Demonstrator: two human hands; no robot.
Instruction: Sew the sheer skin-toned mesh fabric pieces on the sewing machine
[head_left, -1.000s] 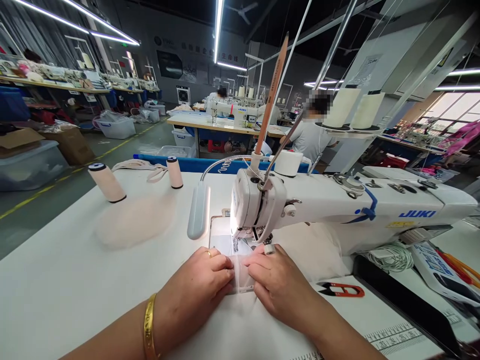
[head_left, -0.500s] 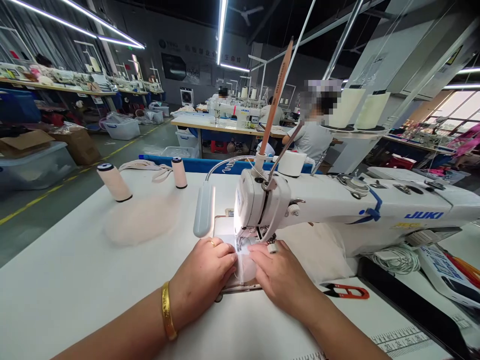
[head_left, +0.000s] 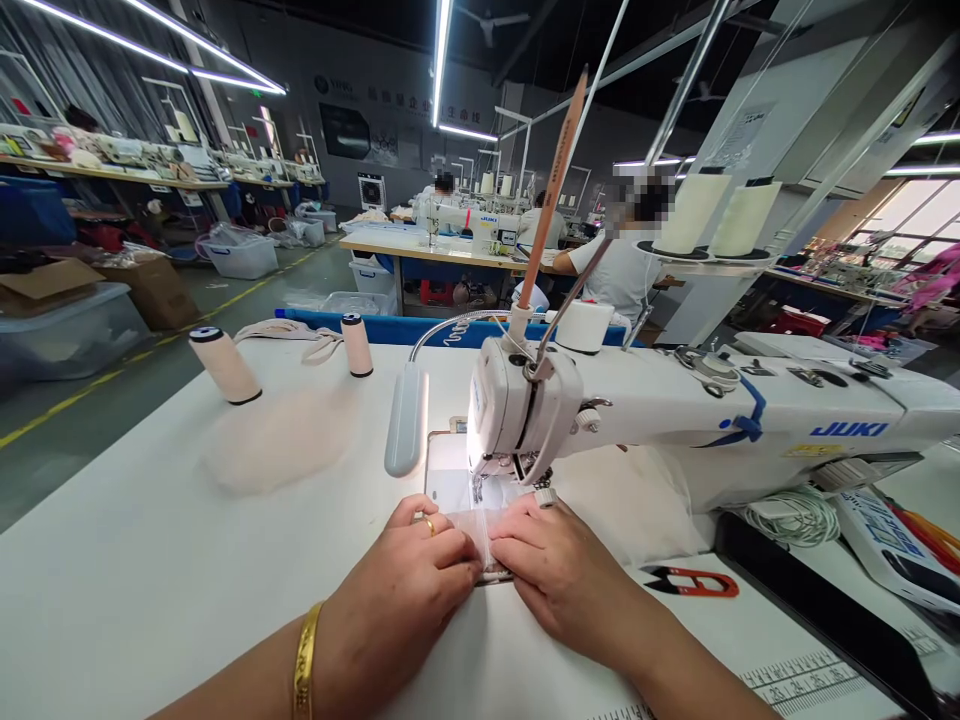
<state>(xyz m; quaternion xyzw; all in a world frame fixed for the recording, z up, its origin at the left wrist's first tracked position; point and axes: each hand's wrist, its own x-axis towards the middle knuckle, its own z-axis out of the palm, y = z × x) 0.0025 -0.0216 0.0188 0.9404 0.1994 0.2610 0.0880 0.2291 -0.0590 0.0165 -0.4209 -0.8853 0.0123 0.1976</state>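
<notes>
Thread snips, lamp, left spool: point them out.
Thread snips (head_left: 694,581), head view, on the red handle.
Lamp (head_left: 406,432), head view, on its grey head.
Left spool (head_left: 223,366), head view, on its wound thread.

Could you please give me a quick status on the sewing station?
Left hand and right hand pinching sheer fabric piece before presser foot. Nothing blocking.

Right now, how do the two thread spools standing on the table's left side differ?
The nearer spool is fatter and leans to the left; the farther spool is slimmer and stands almost upright. The nearer spool sits by a pale fabric patch; the farther spool sits beside a cream strap. Both carry pale thread and dark end caps.
</notes>
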